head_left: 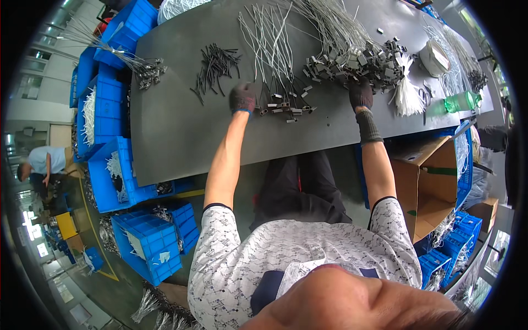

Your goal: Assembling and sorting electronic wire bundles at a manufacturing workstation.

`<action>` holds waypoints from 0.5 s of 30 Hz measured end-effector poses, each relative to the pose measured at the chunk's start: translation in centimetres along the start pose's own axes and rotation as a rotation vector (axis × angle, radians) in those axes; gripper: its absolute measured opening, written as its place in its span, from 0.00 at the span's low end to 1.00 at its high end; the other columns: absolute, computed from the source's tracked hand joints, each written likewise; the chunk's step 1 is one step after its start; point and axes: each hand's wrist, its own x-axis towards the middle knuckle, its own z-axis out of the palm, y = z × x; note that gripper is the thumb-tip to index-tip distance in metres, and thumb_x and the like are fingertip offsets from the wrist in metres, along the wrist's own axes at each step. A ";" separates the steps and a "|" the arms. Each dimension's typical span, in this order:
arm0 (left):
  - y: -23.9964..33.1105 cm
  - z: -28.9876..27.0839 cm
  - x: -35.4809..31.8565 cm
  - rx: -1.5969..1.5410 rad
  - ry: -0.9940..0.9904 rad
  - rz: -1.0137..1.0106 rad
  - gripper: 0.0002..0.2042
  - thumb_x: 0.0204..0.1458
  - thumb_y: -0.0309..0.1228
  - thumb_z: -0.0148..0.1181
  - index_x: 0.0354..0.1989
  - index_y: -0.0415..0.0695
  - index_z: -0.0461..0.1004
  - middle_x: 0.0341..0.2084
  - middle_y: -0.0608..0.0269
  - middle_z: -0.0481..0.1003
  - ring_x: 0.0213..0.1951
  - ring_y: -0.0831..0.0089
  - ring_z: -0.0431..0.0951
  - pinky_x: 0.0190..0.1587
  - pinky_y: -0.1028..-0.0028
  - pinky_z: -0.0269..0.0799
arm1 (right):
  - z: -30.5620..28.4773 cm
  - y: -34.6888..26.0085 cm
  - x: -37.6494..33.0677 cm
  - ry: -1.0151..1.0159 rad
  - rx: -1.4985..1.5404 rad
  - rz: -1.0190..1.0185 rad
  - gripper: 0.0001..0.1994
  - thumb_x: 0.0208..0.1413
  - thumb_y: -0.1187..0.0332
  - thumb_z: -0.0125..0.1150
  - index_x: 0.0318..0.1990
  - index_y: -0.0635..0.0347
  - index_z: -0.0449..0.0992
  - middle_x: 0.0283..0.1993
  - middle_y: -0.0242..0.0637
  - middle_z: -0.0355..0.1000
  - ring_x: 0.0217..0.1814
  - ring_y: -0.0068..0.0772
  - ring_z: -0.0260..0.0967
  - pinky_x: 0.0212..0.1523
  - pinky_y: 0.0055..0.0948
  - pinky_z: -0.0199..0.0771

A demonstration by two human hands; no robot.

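The gloved left hand [242,98] is rested on the bench [176,132] beside wired clips [286,107]. The gloved right hand [361,93] is laid against the clip pile [357,60]. Finger positions cannot be told.

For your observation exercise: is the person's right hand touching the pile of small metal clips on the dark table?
Touching. The head view shows the gloved right hand resting on the near edge of the pile of metal clips, with no table visible between them.

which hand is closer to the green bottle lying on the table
Right. The right hand rests on the clip pile, a short way left of the green bottle; the left hand sits much farther left, beyond the wires.
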 end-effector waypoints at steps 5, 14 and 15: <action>-2.2 -2.9 2.8 0.362 0.216 -0.381 0.16 0.50 0.44 0.58 0.35 0.45 0.81 0.36 0.48 0.81 0.42 0.49 0.82 0.39 0.54 0.78 | -0.1 6.8 -2.1 -0.042 -0.016 0.009 0.24 0.56 0.52 0.60 0.55 0.57 0.75 0.50 0.58 0.76 0.52 0.60 0.74 0.53 0.48 0.73; -10.9 -0.7 6.7 0.552 -0.095 -0.352 0.12 0.51 0.42 0.59 0.38 0.52 0.83 0.42 0.57 0.82 0.44 0.59 0.84 0.41 0.59 0.80 | -4.4 7.5 -9.4 -0.061 -0.461 -0.047 0.14 0.55 0.63 0.58 0.45 0.57 0.79 0.49 0.55 0.73 0.49 0.62 0.75 0.47 0.51 0.76; -10.4 0.3 6.7 0.590 -0.161 -0.297 0.13 0.51 0.42 0.58 0.39 0.52 0.84 0.40 0.58 0.83 0.43 0.59 0.84 0.41 0.60 0.80 | -5.0 8.4 -9.7 -0.095 -0.512 -0.008 0.13 0.55 0.63 0.57 0.44 0.57 0.80 0.50 0.55 0.73 0.48 0.62 0.75 0.47 0.50 0.77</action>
